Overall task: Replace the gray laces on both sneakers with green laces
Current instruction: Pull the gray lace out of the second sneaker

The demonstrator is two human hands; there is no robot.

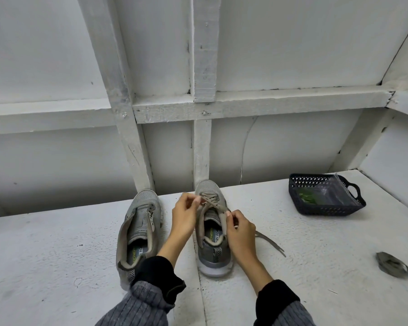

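Gray lace (216,204) on the centre sneaker (212,231) is pinched by the fingers of both the left hand (185,214) and the right hand (239,231). Best to draw it out one eyelet at a time, steadying the shoe on the surface (304,267).

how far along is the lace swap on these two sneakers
Done: the left sneaker has no lace, and a pulled gray lace lies coiled aside. In hand: left hand and right hand pinch the right sneaker's lace. Left: finish unlacing, then thread green laces from the basket.
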